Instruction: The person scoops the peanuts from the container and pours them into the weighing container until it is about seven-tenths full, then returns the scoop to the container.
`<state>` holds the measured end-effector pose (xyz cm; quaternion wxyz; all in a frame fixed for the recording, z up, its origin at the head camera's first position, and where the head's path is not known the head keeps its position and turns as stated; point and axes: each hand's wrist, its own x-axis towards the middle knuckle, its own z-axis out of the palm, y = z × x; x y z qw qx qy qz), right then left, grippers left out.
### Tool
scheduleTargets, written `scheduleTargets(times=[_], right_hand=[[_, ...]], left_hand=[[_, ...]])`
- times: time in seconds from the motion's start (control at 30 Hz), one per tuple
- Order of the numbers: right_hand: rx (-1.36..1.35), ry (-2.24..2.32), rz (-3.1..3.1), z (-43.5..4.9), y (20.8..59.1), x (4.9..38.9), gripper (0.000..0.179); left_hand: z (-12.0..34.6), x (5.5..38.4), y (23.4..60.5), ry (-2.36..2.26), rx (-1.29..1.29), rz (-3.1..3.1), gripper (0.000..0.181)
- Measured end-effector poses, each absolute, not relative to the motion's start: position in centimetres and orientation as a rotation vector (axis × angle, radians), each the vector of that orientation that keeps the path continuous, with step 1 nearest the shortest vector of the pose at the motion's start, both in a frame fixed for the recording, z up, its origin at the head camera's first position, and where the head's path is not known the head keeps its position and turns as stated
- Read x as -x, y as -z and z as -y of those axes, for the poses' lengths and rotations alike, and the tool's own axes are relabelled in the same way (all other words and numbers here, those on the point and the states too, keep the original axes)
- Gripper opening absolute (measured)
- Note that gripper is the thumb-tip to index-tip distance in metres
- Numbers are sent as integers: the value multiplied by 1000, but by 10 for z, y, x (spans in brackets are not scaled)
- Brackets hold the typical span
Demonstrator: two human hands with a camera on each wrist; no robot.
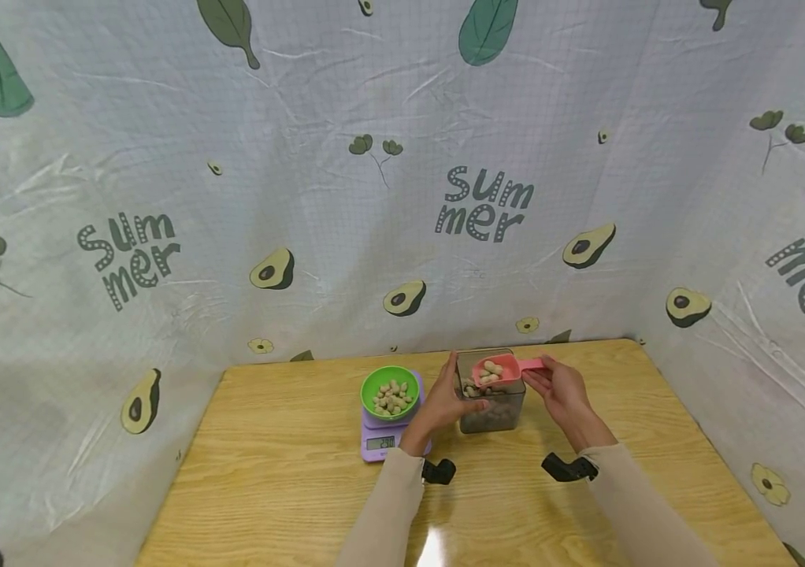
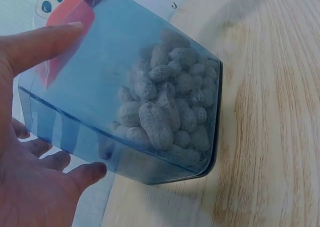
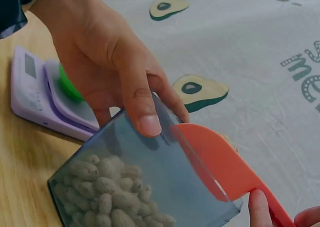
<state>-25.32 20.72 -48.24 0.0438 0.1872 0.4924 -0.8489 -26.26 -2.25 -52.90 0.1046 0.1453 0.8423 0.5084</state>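
A clear, dark-tinted square container [image 1: 491,419] stands on the table, part filled with peanuts in their shells [image 2: 167,107]. My left hand [image 1: 443,400] holds its left side, the thumb across the front wall and the fingers along the side. Between the fingers and thumb of my right hand [image 1: 564,395] is the handle of a red scoop [image 3: 217,159]. The scoop's bowl is over the container's open top, with several peanuts [image 1: 491,372] in it. Left of the left hand, a green bowl [image 1: 389,373] of peanuts sits on a purple kitchen scale [image 1: 372,454].
The scale's lit display [image 1: 380,442] faces the front, partly beside the left wrist. Behind the wooden table [image 1: 268,472] hangs a white printed sheet [image 1: 332,236], which also covers both sides. The container stands near the table's back edge.
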Motion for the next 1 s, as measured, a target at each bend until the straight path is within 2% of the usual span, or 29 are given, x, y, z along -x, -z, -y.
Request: scheduleTargets(times=[0.3, 0.63, 1.0], right_hand=[[-477, 2614, -1511, -207, 472, 251, 22], [-391, 2606, -1508, -188, 451, 248, 19], [-373, 2573, -1539, -152, 448, 250, 18]], left_hand=[[33, 250, 511, -1551, -461, -2512, 113], [67, 234, 483, -1598, -505, -2597, 113], [108, 223, 481, -1623, -341, -2694, 103]])
